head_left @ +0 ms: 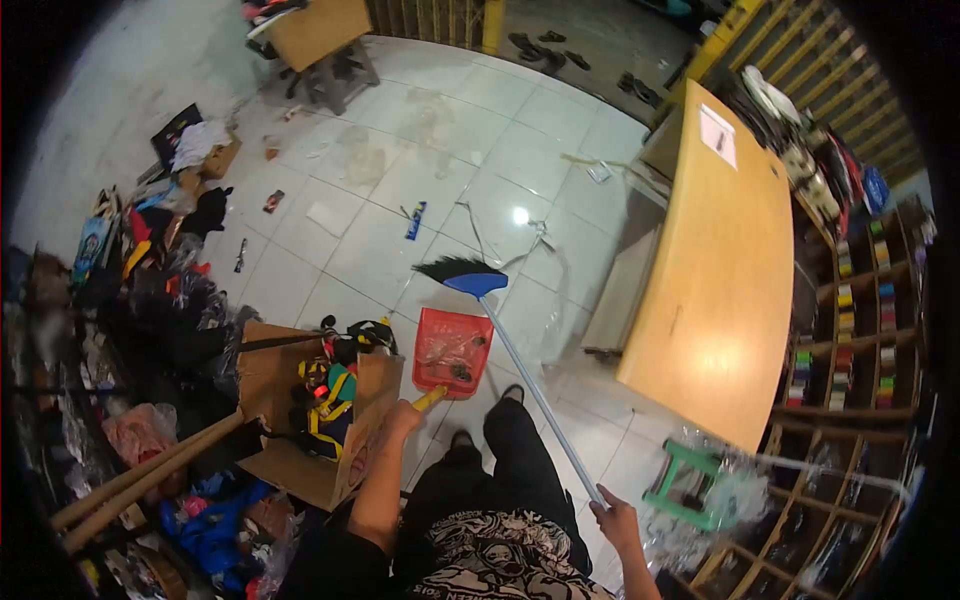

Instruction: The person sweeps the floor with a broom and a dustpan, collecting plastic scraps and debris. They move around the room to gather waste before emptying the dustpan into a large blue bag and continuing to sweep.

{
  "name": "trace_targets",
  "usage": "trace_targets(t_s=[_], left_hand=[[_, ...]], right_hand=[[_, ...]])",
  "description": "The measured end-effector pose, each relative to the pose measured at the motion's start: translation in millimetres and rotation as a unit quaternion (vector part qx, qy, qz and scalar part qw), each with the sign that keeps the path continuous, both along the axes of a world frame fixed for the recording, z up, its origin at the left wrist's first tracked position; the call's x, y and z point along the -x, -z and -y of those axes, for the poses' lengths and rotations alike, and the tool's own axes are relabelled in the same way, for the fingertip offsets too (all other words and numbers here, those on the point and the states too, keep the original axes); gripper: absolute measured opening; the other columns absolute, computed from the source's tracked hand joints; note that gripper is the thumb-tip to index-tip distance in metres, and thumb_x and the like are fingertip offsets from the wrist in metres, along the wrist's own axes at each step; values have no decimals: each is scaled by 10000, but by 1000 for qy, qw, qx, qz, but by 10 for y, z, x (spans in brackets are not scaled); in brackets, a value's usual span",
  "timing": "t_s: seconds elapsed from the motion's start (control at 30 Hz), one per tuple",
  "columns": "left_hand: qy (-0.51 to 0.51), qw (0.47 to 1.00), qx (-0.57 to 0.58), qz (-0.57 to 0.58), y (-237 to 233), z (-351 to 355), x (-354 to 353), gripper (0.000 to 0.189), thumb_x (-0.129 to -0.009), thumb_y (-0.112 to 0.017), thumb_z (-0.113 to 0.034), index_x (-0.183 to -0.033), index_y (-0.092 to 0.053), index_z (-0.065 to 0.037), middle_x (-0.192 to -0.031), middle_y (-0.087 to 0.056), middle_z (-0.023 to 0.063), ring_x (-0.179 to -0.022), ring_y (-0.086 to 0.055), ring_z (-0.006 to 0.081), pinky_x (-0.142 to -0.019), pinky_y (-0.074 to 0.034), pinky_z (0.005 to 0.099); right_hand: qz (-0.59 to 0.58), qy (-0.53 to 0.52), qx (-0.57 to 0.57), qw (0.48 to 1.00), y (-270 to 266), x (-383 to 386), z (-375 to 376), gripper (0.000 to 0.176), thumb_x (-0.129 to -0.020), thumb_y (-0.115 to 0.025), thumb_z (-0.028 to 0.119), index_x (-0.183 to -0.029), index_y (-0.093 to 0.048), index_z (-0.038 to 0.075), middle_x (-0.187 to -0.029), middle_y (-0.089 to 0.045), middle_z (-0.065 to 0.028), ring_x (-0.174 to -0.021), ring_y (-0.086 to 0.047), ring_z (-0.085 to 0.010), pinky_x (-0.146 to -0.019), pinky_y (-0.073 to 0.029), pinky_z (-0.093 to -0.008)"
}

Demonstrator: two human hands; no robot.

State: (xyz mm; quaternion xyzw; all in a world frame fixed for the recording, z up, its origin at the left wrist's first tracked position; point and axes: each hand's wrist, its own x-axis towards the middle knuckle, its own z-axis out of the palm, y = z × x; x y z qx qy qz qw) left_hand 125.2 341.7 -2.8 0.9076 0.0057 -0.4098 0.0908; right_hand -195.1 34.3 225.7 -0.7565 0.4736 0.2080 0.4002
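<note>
My left hand is closed on the yellow handle of a red dustpan, which holds some clear plastic and small dark debris. At the lower right, my right hand grips the pale blue stick of a broom. The broom's blue head with black bristles is at the floor just above the dustpan's front edge. Beyond it on the white tiles lie a blue wrapper, strips of string and a small dark red packet.
An open cardboard box of colourful items stands left of the dustpan. Heaped goods and plastic bags line the left side. On the right are a wooden table, a green stool and compartment shelves. Another desk stands at the back.
</note>
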Motion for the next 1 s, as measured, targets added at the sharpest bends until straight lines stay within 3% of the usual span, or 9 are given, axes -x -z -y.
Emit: trace_targets(t_s=[0.17, 0.23, 0.27, 0.33, 0.4, 0.53, 0.6, 0.73, 1.0], left_hand=[[-13, 999, 20, 35, 122, 20, -744, 446, -758, -601, -322, -1014, -636, 41, -1022, -611, 260, -948, -597, 397, -847, -460, 449], [53, 960, 78, 262, -530, 198, -1114, 387, -779, -539, -235, -1044, -620, 35, -1017, -604, 278, -965, -595, 404, -831, -462, 462], [43, 960, 74, 266, -551, 252, -1307, 387, -779, -539, -235, -1044, -620, 35, -1017, -604, 278, -965, -595, 404, -831, -462, 462], [-112, 988, 76, 79, -558, 269, -1585, 360, -763, -556, -262, -1013, -650, -20, -1004, -615, 254, -951, -597, 403, -813, -468, 460], [-152, 986, 44, 57, -260, 114, -1888, 359, -755, -566, -280, -995, -656, -28, -994, -619, 249, -943, -599, 402, -803, -473, 455], [-250, 965, 27, 68, -361, -150, -2325, 363, -733, -591, -287, -924, -657, 14, -959, -622, 262, -929, -604, 403, -796, -477, 450], [-296, 953, 9, 67, -418, -260, -2543, 331, -740, -580, -228, -916, -644, 45, -962, -617, 275, -936, -601, 405, -802, -477, 447], [-335, 940, -23, 60, -396, -599, -2996, 316, -765, -572, -206, -975, -623, 24, -992, -615, 264, -967, -593, 391, -803, -480, 452], [-456, 885, -38, 79, 525, -1729, -4155, 372, -717, -623, -259, -941, -638, 37, -962, -626, 250, -931, -608, 389, -813, -486, 447]], right_hand=[[17, -105, 31, 994, 399, -1092, 465, 448, -805, -633, 350, -1143, -608, 57, -552, -571, -154, -522, -589, -284, -551, -465, -377], [59, -159, 80, 982, 592, -1664, 754, 382, -814, -622, 333, -1080, -619, 59, -581, -583, -158, -547, -602, -291, -555, -470, -381], [90, -199, 128, 967, 617, -1934, 883, 321, -823, -610, 316, -1017, -630, 62, -610, -595, -163, -572, -616, -297, -558, -474, -385], [69, -222, 97, 968, 220, -2784, 1065, 344, -820, -599, 325, -1042, -627, 64, -705, -612, -221, -696, -627, -372, -628, -479, -436], [91, -245, 99, 960, 210, -3390, 1318, 355, -802, -601, 299, -1061, -622, 56, -753, -617, -241, -740, -628, -382, -654, -483, -436], [92, -337, 107, 931, 80, -4676, 1633, 364, -775, -598, 259, -1071, -617, 50, -786, -619, -247, -772, -625, -394, -675, -486, -441], [122, -366, 83, 919, 27, -5304, 1584, 296, -793, -546, 226, -994, -605, 18, -808, -611, -258, -791, -595, -430, -697, -482, -469], [132, -425, 112, 889, 359, -6443, 1310, 388, -757, -561, 200, -1093, -587, 7, -889, -625, -256, -841, -603, -424, -771, -486, -449], [188, -493, 71, 847, 708, -8692, -403, 406, -760, -550, 137, -1144, -553, 6, -851, -620, -268, -797, -618, -411, -726, -497, -457]])
